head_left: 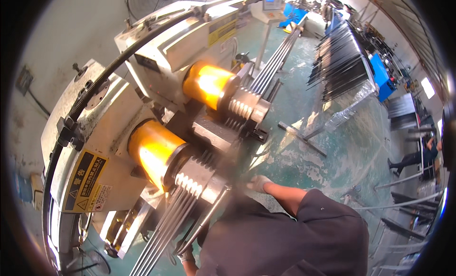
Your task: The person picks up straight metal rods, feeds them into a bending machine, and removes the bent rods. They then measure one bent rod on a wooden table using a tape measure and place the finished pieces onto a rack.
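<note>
The pale-gloved left hand (186, 254) is at the lower end of the long silver metal lever (207, 219), beside the grooved steel roller (195, 174) (grip indeterminable); the pale-gloved right hand (259, 184) is apart, finger closure unclear. Steady handling likely requires clearing the grooves.

A dark grey, short-sleeved shirt (285, 238) fills the frame's lower centre; pale gloves (259, 183) cover both hands (185, 254).

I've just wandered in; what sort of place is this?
Most likely a metalworking workshop or factory. A heavy white machine carries grooved metal rollers, long thin metal rods extend from them, and many long dark pieces are laid out across the floor space.
</note>
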A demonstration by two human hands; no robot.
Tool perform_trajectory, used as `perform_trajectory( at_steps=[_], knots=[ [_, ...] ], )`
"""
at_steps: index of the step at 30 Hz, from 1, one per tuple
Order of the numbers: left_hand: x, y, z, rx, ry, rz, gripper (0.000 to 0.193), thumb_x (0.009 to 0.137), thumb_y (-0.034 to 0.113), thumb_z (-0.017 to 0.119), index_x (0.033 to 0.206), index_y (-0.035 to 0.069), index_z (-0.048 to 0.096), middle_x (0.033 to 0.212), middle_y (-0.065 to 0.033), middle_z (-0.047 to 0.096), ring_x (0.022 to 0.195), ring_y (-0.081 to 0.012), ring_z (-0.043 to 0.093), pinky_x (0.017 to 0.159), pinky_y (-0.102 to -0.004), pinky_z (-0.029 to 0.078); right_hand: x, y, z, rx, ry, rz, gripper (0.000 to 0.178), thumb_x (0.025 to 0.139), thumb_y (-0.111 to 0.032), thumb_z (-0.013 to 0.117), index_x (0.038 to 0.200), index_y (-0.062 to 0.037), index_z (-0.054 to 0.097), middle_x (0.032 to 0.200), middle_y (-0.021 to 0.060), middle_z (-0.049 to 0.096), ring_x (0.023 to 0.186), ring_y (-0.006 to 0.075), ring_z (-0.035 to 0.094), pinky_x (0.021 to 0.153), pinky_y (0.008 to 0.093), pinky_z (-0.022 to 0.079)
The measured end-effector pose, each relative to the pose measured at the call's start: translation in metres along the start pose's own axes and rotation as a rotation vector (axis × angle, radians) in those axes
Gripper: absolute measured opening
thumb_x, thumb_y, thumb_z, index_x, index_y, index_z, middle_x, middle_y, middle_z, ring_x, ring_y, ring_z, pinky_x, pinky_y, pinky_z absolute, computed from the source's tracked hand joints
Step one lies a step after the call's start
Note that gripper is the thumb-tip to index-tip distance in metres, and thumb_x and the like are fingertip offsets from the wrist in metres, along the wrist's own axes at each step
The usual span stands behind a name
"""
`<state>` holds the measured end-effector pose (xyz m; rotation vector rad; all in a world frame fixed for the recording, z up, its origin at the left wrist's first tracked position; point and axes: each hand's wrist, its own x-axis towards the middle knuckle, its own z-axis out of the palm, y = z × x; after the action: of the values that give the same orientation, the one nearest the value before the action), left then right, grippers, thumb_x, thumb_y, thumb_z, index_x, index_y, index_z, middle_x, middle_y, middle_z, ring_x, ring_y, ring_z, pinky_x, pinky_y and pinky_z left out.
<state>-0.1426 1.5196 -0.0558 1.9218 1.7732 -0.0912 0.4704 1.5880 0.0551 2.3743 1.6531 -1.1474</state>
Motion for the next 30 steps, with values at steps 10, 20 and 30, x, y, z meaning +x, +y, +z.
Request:
perform_trajectory(
  at_steps=[10,20,30],
  knots=[
    [-0.052,-0.019,0.062,-0.547,-0.014,0.074,0.014,0.092,0.029,0.067,0.094,0.016,0.067,0.076,-0.0126,0.066,0.078,-0.0297,0.067,0.062,-0.0471,0.050,-0.151,0.078,0.064,0.081,-0.173,0.452,0.056,0.096,-0.052,0.062,0.123,-0.0054,0.078,0.130,0.0243,0.072,0.125,0.0420,0.067,0.106,0.0460,0.052],
    [-0.106,-0.001,0.074,0.104,-0.073,-0.114,0.032,0.086,0.044,0.071,0.079,0.013,0.070,0.088,-0.0109,0.076,0.091,-0.0373,0.073,0.086,-0.0458,0.056,-0.114,0.046,0.046,0.154,-0.076,0.310,0.062,0.089,-0.054,0.069,0.122,-0.0028,0.078,0.123,0.0263,0.074,0.119,0.0408,0.071,0.103,0.0466,0.054],
    [-0.108,0.041,0.067,-0.371,0.002,-0.060,0.025,0.097,0.036,0.059,0.084,0.017,0.070,0.091,-0.0037,0.073,0.094,-0.0247,0.071,0.086,-0.0408,0.055,-0.094,0.038,0.022,0.201,-0.095,0.173,0.060,0.091,-0.054,0.067,0.120,-0.0036,0.079,0.122,0.0253,0.075,0.116,0.0402,0.072,0.101,0.0457,0.055]
  ],
)
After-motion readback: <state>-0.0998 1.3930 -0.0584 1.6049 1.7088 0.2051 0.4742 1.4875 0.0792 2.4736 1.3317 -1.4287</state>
